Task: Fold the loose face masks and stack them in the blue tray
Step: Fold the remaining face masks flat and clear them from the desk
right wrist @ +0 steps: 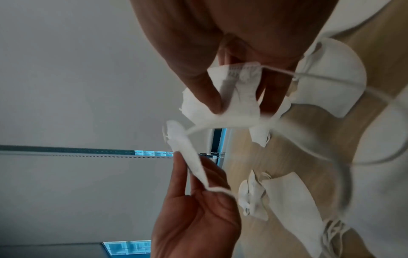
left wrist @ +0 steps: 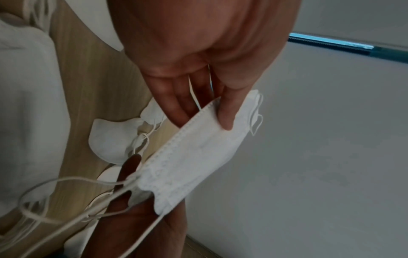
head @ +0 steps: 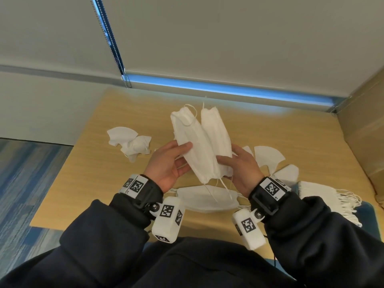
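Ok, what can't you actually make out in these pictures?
- Blue tray: head view, mostly hidden under the mask stack and the right sleeve.
- Stack count: layers too fine to tell.
- Held mask: right wrist view, motion-blurred.
- Right hand fingers: head view, behind the mask.

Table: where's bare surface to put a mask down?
Bare wood on the table: near-left corner, below the crumpled masks, and the far-right area beside the cardboard box. Crowded: near the flat mask and the stack.
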Tool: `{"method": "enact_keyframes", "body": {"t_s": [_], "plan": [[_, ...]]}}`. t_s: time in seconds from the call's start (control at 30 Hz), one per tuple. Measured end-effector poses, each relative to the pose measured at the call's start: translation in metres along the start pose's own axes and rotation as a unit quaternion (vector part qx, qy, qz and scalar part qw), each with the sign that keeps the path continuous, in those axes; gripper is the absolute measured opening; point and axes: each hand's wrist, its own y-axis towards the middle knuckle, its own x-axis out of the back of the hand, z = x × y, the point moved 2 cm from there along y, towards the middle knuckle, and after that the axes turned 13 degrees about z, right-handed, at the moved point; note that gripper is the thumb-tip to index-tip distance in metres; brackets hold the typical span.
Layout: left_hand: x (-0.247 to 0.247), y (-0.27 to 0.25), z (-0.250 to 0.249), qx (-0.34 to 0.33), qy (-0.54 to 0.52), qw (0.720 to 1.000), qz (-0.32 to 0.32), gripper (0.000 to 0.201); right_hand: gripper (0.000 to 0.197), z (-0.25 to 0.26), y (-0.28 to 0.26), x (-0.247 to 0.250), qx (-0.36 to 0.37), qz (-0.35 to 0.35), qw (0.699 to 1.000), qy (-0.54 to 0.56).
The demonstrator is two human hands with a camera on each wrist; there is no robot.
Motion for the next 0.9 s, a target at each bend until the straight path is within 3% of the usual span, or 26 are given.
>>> {"method": "enact_keyframes", "body": {"t_s": [0.1, 0.3, 0.43, 0.6, 0.67, 0.77, 0.83, 0.9], "plan": [[-0.001, 0.001, 0.002, -0.007, 0.029, 0.999, -0.019, 0.021, 0.029, -0.002, -0.001, -0.004, -0.018, -0.011, 0.999, 0.025], [0.001, 0.0, 0.008, -0.011, 0.008, 1.0, -0.011, 0.016, 0.028, -0.008, -0.005, -0.004, -0.023, -0.001, 0.999, 0.038], [-0.006, 0.003, 0.021, -0.013, 0.019, 1.0, -0.02, 0.018, 0.034, -0.01, -0.01, -0.015, -0.026, 0.072, 0.997, 0.01], [-0.009, 0.006, 0.028, -0.02, 0.039, 0.999, -0.024, 0.022, 0.038, -0.013, -0.015, -0.014, -0.043, 0.109, 0.993, -0.026], [-0.009, 0.005, 0.026, -0.037, 0.096, 0.994, -0.024, 0.026, 0.035, -0.012, -0.015, -0.009, -0.059, 0.102, 0.993, -0.015], [-0.004, 0.004, 0.021, -0.063, 0.211, 0.976, -0.005, 0.046, 0.045, -0.005, -0.016, -0.003, -0.059, 0.082, 0.995, -0.014], [0.001, 0.005, 0.02, -0.051, 0.25, 0.967, 0.026, 0.058, 0.039, 0.003, -0.015, -0.001, -0.02, 0.089, 0.993, -0.08], [0.003, 0.004, 0.021, -0.017, 0.29, 0.954, 0.074, 0.058, 0.039, 0.008, -0.015, 0.0, 0.029, 0.089, 0.986, -0.136]]}}
